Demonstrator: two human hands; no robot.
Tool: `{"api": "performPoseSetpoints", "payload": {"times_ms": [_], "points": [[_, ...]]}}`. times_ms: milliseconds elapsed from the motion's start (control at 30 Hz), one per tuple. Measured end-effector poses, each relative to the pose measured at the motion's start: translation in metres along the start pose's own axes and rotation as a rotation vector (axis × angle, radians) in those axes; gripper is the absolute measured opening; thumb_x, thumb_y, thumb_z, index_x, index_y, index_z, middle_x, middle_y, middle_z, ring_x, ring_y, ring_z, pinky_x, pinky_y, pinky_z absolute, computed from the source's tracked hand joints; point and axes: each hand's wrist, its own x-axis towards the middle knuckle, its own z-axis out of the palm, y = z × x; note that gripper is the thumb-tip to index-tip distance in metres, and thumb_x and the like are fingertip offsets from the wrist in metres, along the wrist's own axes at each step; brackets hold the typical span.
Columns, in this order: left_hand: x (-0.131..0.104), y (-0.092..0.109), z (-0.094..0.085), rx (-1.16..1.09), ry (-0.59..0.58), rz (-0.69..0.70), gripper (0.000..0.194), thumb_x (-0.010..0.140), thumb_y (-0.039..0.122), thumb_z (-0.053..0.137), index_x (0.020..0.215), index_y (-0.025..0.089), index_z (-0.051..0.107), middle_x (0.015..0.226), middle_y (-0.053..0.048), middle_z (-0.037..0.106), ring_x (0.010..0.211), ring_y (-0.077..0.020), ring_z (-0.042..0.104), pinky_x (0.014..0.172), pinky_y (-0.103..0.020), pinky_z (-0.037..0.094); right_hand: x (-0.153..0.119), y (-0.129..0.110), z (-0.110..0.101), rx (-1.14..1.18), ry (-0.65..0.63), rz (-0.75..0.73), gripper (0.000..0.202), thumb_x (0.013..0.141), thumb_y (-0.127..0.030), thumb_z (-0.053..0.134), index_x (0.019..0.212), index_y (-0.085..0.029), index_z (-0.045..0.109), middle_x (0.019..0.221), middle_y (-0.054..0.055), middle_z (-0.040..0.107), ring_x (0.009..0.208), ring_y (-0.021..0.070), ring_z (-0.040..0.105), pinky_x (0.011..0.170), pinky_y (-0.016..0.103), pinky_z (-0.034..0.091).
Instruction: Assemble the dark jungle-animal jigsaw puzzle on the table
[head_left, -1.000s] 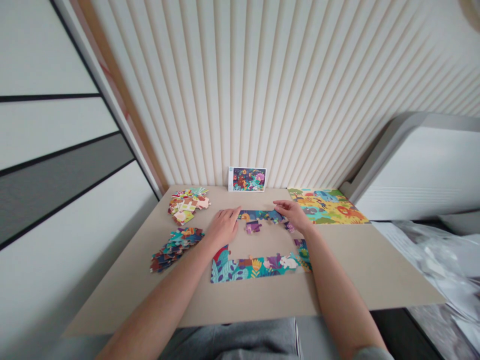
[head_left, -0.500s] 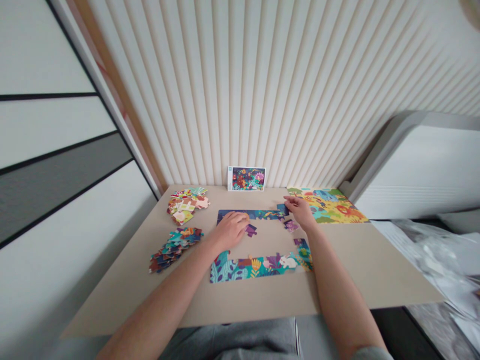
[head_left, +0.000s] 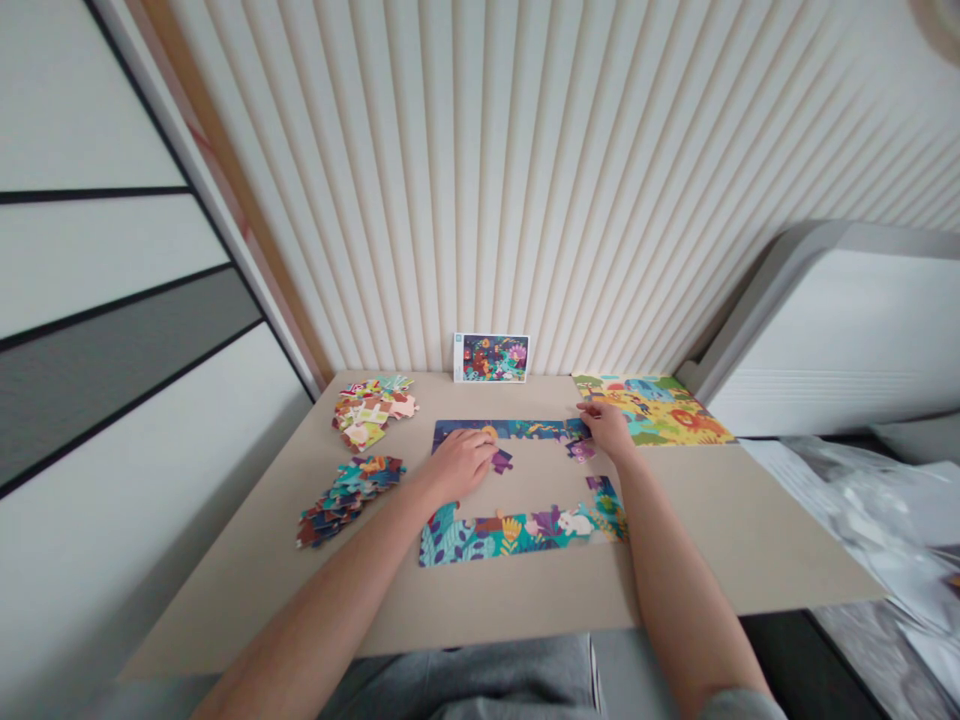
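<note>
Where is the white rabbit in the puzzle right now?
In the head view, the white rabbit lies toward the right end of the puzzle's near strip, left of the right forearm.

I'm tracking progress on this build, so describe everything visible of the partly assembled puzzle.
The partly assembled puzzle lies flat on the beige tabletop and looks like glossy printed card. Its dark blue top strip and teal, leafy bottom strip, with a white rabbit printed toward the right, border an unfilled middle. The right side has a gap; the left is partly hidden by the left hand. The right hand's fingers appear to touch the upper right corner.
</note>
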Motion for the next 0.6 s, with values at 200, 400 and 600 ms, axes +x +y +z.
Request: {"api": "performPoseSetpoints", "payload": {"times_ms": [200,400,600], "points": [[0.001,0.002,-0.002,-0.008,0.004,-0.002,0.026,0.097,0.018,0.051,0.113,0.023,0.071,0.116,-0.007,0.07,0.113,-0.0232,0.062,0.102,-0.043,0.049,-0.006,-0.013,0.003,-0.141,-0.009,-0.045,0.032,0.088,-0.018,0.053,0.109,-0.018,0.077,0.095,0.01,0.076,0.092,0.0248,0.069,0.089,0.037,0.05],[0.0,0.002,-0.003,-0.014,-0.006,-0.008,0.027,0.098,0.019,0.05,0.115,0.023,0.071,0.118,-0.007,0.069,0.113,-0.023,0.062,0.101,-0.043,0.049,-0.013,-0.021,0.006,-0.247,0.004,-0.077,0.031,0.089,-0.02,0.056,0.112,-0.018,0.076,0.111,0.014,0.072,0.105,0.0269,0.066,0.096,0.038,0.046],[0.0,0.002,-0.002,-0.01,-0.016,-0.008,0.027,0.098,0.019,0.05,0.115,0.022,0.07,0.118,-0.007,0.069,0.114,-0.0228,0.061,0.103,-0.042,0.048,-0.011,-0.016,-0.005,-0.231,-0.103,-0.092,0.03,0.087,-0.034,0.065,0.109,-0.019,0.077,0.093,0.01,0.076,0.083,0.0229,0.07,0.076,0.032,0.051]]}}
